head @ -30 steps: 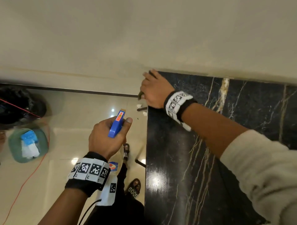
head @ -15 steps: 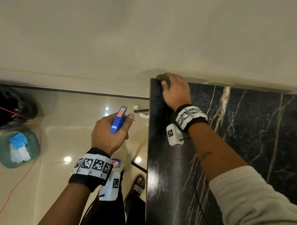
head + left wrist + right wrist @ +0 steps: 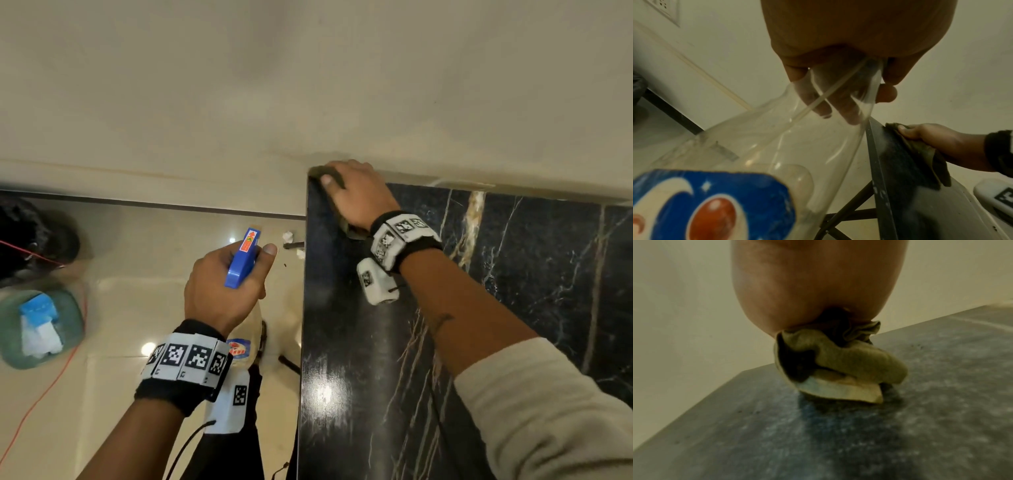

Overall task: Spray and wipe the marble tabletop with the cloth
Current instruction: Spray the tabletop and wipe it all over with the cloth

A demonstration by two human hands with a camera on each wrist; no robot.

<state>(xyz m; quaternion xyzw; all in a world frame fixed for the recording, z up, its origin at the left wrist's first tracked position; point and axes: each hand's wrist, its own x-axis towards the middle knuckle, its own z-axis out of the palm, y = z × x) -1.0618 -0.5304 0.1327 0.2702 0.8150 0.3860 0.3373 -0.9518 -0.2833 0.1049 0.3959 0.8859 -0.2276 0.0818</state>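
Note:
The black marble tabletop (image 3: 479, 342) with pale veins fills the right side of the head view. My right hand (image 3: 352, 195) holds a bunched olive-green cloth (image 3: 838, 363) and presses it on the table's far left corner by the wall; the cloth (image 3: 920, 151) shows under that hand in the left wrist view. My left hand (image 3: 222, 284) holds a clear spray bottle (image 3: 777, 138) by its neck, off the table's left edge over the floor. The bottle's blue trigger head (image 3: 243, 258) sticks up from my fist.
A cream wall (image 3: 308, 85) runs along the table's far edge. Glossy tiled floor (image 3: 137, 257) lies left of the table, with a green container (image 3: 41, 325), a red cord (image 3: 41, 394) and a dark object (image 3: 30, 236). Black table legs (image 3: 849, 214) stand under the edge.
My right hand with the cloth has moved from just off the table's corner onto the corner of the tabletop. The left hand has kept the bottle in much the same place.

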